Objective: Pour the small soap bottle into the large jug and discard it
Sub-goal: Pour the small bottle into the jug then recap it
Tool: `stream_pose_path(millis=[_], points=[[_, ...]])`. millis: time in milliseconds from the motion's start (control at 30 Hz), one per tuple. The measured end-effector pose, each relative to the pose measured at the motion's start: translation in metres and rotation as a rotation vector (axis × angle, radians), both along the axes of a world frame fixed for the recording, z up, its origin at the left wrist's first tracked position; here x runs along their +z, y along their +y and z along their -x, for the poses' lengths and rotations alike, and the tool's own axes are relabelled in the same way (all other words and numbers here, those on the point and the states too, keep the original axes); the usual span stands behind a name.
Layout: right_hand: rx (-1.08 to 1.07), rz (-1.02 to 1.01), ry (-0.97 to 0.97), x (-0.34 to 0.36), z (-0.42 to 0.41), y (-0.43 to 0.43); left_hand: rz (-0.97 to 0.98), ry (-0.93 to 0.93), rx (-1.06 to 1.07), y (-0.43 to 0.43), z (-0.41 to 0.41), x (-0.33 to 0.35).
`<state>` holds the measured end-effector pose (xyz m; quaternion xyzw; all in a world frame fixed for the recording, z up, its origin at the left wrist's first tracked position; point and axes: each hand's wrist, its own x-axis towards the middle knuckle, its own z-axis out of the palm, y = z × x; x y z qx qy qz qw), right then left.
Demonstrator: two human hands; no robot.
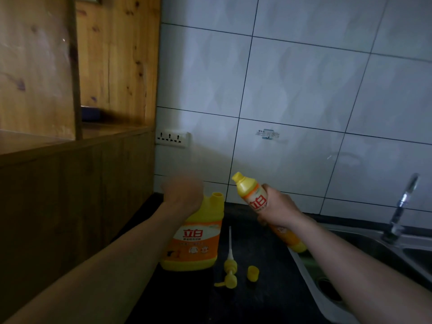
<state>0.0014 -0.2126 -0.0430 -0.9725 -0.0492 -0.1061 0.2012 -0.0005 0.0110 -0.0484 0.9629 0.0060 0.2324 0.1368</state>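
Observation:
The large yellow and orange jug [196,237] stands upright on the dark counter [233,305], its round mouth uncapped. My left hand [182,192] grips the jug's handle near the top. In my right hand [278,208] is the small soap bottle [253,195], held by its middle and tilted with its yellow spout up and to the left, right of the jug's mouth and a little above it. A yellow pump head with its tube [230,270] and a small yellow cap [253,273] lie on the counter in front of the jug.
A steel sink [364,253] with a tap [402,206] lies to the right. Left of the jug stands a wooden cabinet [70,183], and behind is a tiled wall with a socket strip [171,138].

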Motion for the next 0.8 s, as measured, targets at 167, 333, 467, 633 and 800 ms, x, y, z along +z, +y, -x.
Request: stream_pose_path(millis=[167, 333, 467, 633, 800], points=[[-0.016, -0.187, -0.018, 0.006, 0.002, 0.0, 0.165, -0.024, -0.05, 0.005, -0.008, 0.011], [-0.044, -0.313, -0.06, 0.01, 0.005, -0.002, 0.16, -0.196, -0.066, -0.015, 0.004, 0.023], [-0.098, -0.35, -0.093, 0.013, 0.005, 0.002, 0.272, -0.248, -0.342, -0.057, 0.021, 0.031], [-0.114, -0.366, -0.13, 0.014, 0.009, 0.011, 0.696, 0.144, -0.599, -0.098, 0.015, 0.026], [-0.077, -0.329, -0.143, 0.001, 0.009, 0.012, 1.07, 0.178, -0.567, -0.114, 0.011, 0.015]])
